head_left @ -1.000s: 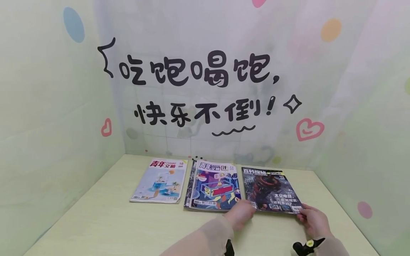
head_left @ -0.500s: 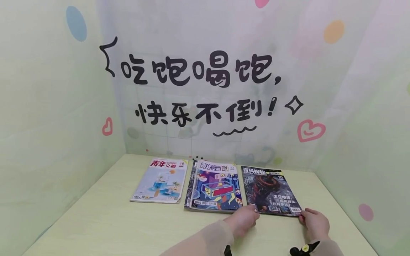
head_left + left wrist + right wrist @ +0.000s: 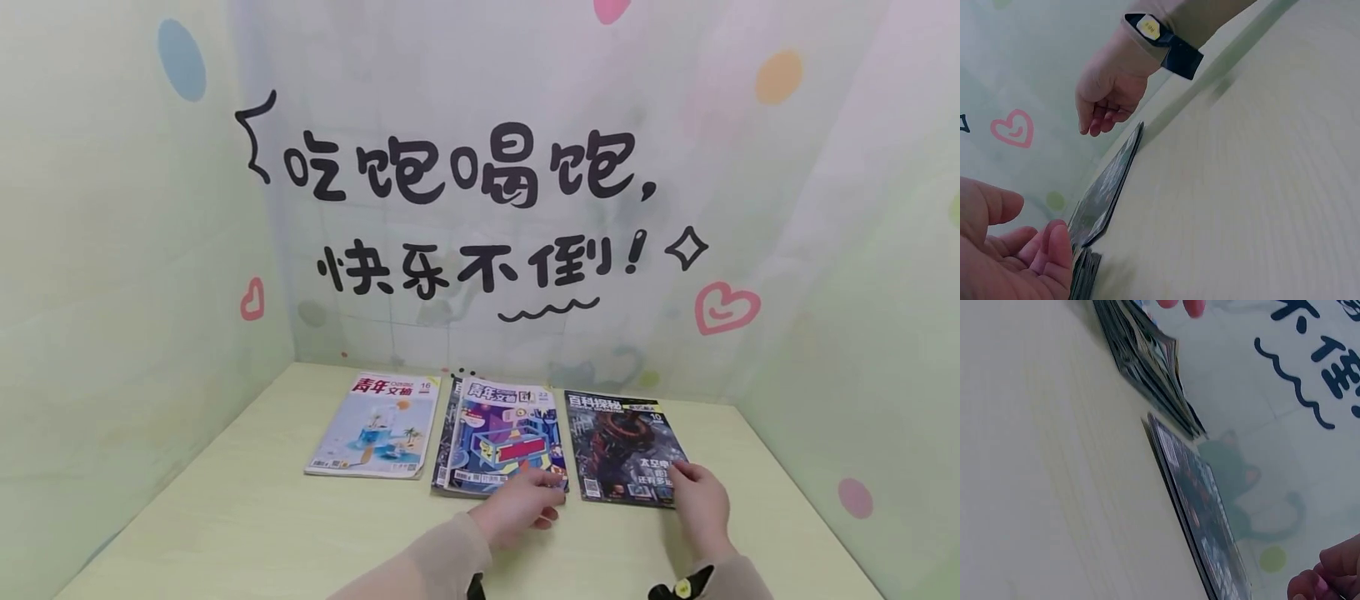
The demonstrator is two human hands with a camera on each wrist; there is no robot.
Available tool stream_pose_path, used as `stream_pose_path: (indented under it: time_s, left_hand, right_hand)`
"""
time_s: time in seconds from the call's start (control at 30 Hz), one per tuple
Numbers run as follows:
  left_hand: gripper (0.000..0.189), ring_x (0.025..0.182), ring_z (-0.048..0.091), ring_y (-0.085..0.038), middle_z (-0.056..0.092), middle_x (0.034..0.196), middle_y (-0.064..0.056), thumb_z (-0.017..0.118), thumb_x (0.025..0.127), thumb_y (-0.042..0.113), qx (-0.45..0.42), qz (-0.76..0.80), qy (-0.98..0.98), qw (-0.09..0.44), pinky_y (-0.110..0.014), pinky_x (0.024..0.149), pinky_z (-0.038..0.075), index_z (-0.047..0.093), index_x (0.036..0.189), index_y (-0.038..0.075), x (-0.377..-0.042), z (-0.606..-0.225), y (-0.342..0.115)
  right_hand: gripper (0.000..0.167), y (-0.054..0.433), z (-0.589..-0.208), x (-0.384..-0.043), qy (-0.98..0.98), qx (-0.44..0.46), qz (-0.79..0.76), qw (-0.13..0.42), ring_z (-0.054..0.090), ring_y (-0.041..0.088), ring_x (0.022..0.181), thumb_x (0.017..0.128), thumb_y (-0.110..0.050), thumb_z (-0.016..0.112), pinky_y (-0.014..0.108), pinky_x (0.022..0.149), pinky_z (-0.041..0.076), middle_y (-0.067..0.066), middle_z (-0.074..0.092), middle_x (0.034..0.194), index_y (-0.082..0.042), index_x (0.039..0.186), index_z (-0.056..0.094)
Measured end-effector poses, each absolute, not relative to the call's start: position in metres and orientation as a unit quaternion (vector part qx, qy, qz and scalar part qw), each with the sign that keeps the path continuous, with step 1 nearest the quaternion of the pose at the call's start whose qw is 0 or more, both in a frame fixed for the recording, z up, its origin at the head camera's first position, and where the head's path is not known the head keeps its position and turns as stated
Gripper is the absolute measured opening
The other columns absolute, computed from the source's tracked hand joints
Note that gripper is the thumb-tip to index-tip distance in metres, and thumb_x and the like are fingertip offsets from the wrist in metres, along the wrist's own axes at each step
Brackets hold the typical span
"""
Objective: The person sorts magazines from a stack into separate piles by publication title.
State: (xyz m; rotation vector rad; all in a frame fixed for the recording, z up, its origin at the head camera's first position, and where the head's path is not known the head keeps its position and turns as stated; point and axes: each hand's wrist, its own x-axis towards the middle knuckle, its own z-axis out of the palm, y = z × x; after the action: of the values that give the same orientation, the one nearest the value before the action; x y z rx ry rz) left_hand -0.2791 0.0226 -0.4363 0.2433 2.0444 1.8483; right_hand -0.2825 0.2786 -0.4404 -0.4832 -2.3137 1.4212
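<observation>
A dark magazine [image 3: 626,450] lies at the right of the table, its lower right corner hidden by my right hand [image 3: 703,510]. In the left wrist view, that hand hovers above the magazine, apart from it, with loosely bent fingers and nothing in them. My left hand [image 3: 525,504] is at the front edge of the middle stack of magazines [image 3: 517,433], topped by a purple cover. Its fingers are bent loosely and hold nothing; whether they touch the stack I cannot tell. Farther left lies a white magazine [image 3: 375,425] with a blue ice-lolly picture.
All the magazines lie in a row toward the back of the pale table [image 3: 247,533]. Behind them rises a printed backdrop [image 3: 480,333] with black lettering, and side panels [image 3: 862,417] flank the table. A narrow gap separates the middle stack from the dark magazine.
Both hands have let go of the dark magazine's lower corners. My left hand has moved left to the middle stack; my right has risen and shifted left. The magazine has slid slightly toward me.
</observation>
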Motion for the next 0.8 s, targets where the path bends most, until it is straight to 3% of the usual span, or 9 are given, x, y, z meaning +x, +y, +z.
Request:
stream_pose_path:
  time_s: [0.13,0.2,0.3,0.67,0.8]
  left_hand:
    - [0.039,0.079,0.057,-0.020,0.055,0.124,-0.017,0.058,0.094,0.015,0.094,0.644,0.742,0.159,-0.031,0.068,0.053,0.055,0.129,-0.002,-0.283,-0.434,-0.002]
    - [0.040,0.078,0.056,-0.019,0.061,0.108,-0.012,0.057,0.095,0.016,0.098,0.642,0.745,0.149,-0.030,0.067,0.053,0.054,0.130,-0.003,-0.286,-0.434,-0.013]
    - [0.041,0.075,0.054,-0.018,0.062,0.104,-0.012,0.056,0.095,0.017,0.096,0.639,0.751,0.132,-0.029,0.066,0.051,0.052,0.131,-0.003,-0.289,-0.434,-0.030]
    - [0.044,0.077,0.054,-0.019,0.058,0.114,-0.015,0.053,0.096,0.015,0.044,0.638,0.767,0.055,-0.028,0.065,0.050,0.048,0.135,-0.005,-0.296,-0.440,-0.072]
    - [0.041,0.083,0.057,-0.021,0.059,0.116,-0.016,0.052,0.096,0.014,0.013,0.623,0.781,0.021,-0.031,0.070,0.052,0.051,0.132,-0.004,-0.298,-0.444,-0.081]
  right_hand:
    - [0.037,0.256,-0.440,-0.284,-0.811,-0.138,0.545,0.162,0.060,0.027,0.086,0.096,-0.014,0.053,0.025,0.065,0.050,0.029,0.058,0.116,0.012,0.121,0.057]
    - [0.037,0.245,-0.441,-0.286,-0.805,-0.125,0.561,0.145,0.062,0.024,0.081,0.096,-0.014,0.053,0.027,0.065,0.051,0.028,0.058,0.115,0.012,0.123,0.056]
    - [0.037,0.227,-0.441,-0.287,-0.795,-0.117,0.582,0.124,0.060,0.020,0.077,0.096,-0.013,0.054,0.028,0.065,0.052,0.026,0.059,0.113,0.012,0.123,0.055]
    - [0.033,0.177,-0.446,-0.292,-0.779,-0.093,0.611,0.100,0.059,0.019,0.075,0.094,-0.010,0.057,0.029,0.063,0.053,0.020,0.063,0.098,0.014,0.117,0.057]
    - [0.036,0.166,-0.449,-0.292,-0.808,-0.086,0.574,0.104,0.061,0.024,0.083,0.092,-0.012,0.060,0.033,0.069,0.054,0.024,0.064,0.103,0.014,0.116,0.058]
